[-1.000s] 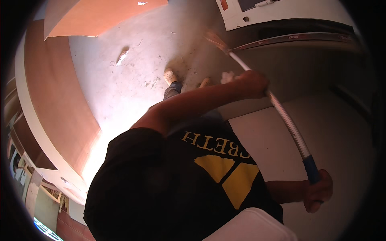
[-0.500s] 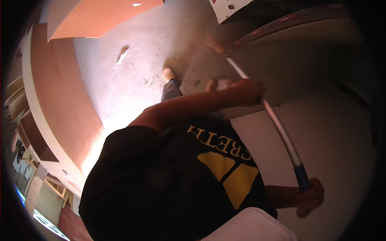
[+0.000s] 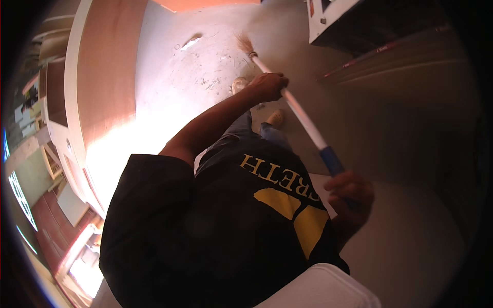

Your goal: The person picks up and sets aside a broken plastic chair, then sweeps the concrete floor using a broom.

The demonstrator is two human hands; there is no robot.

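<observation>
A long-handled broom [image 3: 303, 119] slants across the view, with a white stick, a blue grip [image 3: 332, 160] and tan bristles [image 3: 245, 44] at the far end. My left hand [image 3: 267, 86] is closed around the stick a short way behind the bristles. At the near end, my right hand [image 3: 354, 194] wraps the blue grip. Small dark bits of debris [image 3: 209, 82] lie scattered on the pale floor, left of the bristles. Beyond them is a whitish scrap [image 3: 191, 42]. Whether the bristles touch the floor is hard to tell.
A curved wood-faced counter [image 3: 105, 69] runs along the left. A dark box-like unit with a white side [image 3: 339, 15] stands at the far right. An orange panel [image 3: 208, 4] shows at the top edge. My shoes [image 3: 276, 118] are near the broom stick.
The broom and both hands have shifted left in the view, and my right hand has also come up. The bristles, blurred before, now show clearly nearer the debris. The view has turned too.
</observation>
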